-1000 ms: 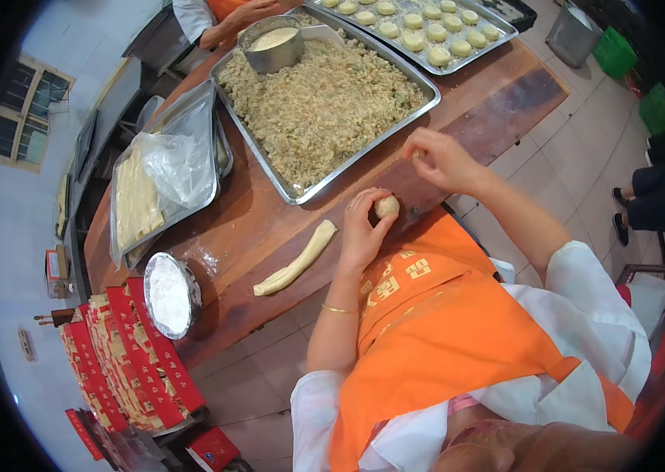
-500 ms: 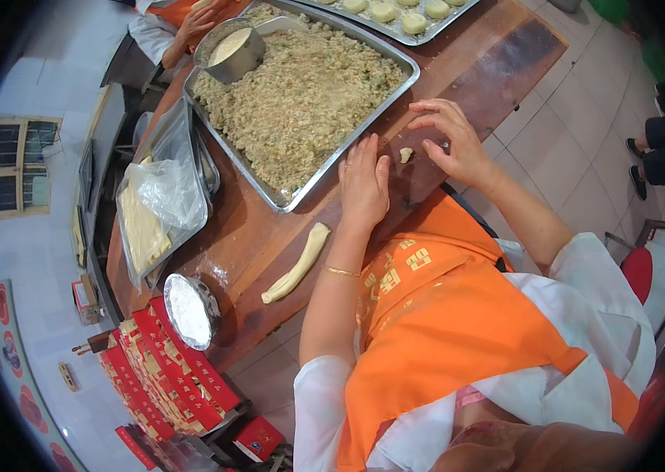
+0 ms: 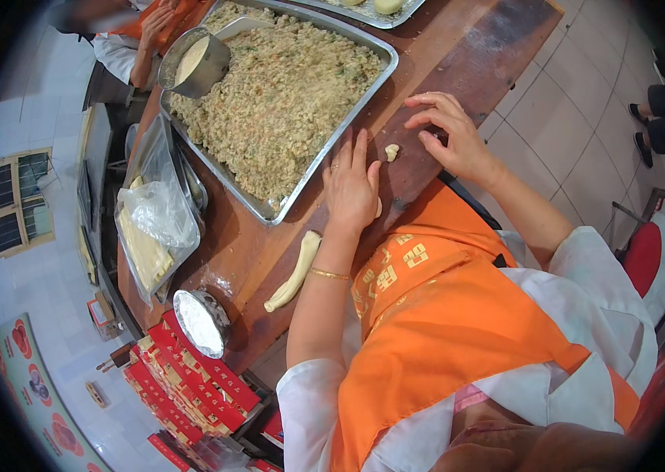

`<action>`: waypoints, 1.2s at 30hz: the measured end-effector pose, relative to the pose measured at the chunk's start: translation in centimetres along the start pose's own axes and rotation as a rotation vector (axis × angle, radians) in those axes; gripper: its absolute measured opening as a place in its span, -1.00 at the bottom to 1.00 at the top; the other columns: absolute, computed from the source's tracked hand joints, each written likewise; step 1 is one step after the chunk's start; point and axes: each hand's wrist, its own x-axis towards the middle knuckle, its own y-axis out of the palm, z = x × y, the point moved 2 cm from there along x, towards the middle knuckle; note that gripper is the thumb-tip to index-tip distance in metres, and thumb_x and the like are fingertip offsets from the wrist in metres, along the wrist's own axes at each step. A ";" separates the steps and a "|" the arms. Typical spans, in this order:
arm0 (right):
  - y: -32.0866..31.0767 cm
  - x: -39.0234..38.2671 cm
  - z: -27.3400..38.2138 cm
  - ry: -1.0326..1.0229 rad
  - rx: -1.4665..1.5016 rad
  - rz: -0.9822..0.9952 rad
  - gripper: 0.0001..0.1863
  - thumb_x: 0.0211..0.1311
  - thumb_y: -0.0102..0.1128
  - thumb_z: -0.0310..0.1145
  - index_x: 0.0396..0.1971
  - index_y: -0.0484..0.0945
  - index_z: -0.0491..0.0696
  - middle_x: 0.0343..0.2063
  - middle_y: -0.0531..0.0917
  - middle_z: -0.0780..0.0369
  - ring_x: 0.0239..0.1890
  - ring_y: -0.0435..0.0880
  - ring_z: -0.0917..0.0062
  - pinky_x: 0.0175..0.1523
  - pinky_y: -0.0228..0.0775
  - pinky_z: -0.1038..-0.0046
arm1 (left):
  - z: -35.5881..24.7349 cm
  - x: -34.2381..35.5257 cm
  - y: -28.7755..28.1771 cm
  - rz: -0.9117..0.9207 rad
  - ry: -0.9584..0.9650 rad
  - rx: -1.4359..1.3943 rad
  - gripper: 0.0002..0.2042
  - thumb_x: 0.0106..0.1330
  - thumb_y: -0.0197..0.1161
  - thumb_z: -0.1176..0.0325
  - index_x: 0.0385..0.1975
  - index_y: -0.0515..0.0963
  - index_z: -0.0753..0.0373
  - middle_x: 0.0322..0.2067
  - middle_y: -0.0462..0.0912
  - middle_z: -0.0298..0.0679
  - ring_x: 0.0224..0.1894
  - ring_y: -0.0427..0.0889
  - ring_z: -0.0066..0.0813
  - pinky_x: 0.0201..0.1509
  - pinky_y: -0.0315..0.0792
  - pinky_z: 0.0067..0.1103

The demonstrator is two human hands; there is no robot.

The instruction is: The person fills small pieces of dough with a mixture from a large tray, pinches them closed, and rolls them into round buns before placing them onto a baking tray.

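The left hand (image 3: 352, 185) lies flat, palm down, fingers spread and pressed on the wooden desk (image 3: 458, 59); a pale edge of dough (image 3: 379, 208) peeps out at its heel, so its grip is open and pressing rather than pinching. The right hand (image 3: 454, 138) hovers just beside it, fingers loosely curled and holding nothing, and a small dough lump (image 3: 391, 151) sits on the desk between the two hands, touching neither.

Judging from this, pressing too hard could smear the dough thin or stick it to the wood, and the left fingertips are close to the rim of the filling tray (image 3: 325, 149), where a slide forward could bump it. The loose lump could also roll toward the desk edge.

Behind the left wrist lies a rope of dough (image 3: 295, 271). Further out, a clear plastic bag (image 3: 161, 208) covers pale sheets on another tray, and a round foil-covered bowl (image 3: 200, 321) stands near the desk corner. Beyond that, stacked flat red boxes (image 3: 191, 385) with pale print fill the lower left. A metal scoop pot (image 3: 195, 63) rests in the filling, by another person's hand (image 3: 153, 23).
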 end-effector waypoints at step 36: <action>3.5 11.3 5.5 -0.179 0.055 0.419 -0.41 0.02 0.40 -0.32 0.12 0.46 -0.02 -0.05 0.54 0.12 0.05 0.51 0.21 0.18 0.35 0.24 | -0.3 0.9 -5.4 -0.321 -0.176 -1.843 -0.43 0.58 -0.22 -0.04 0.38 0.15 0.27 0.36 0.25 -0.07 0.40 0.26 -0.16 0.38 0.25 -0.32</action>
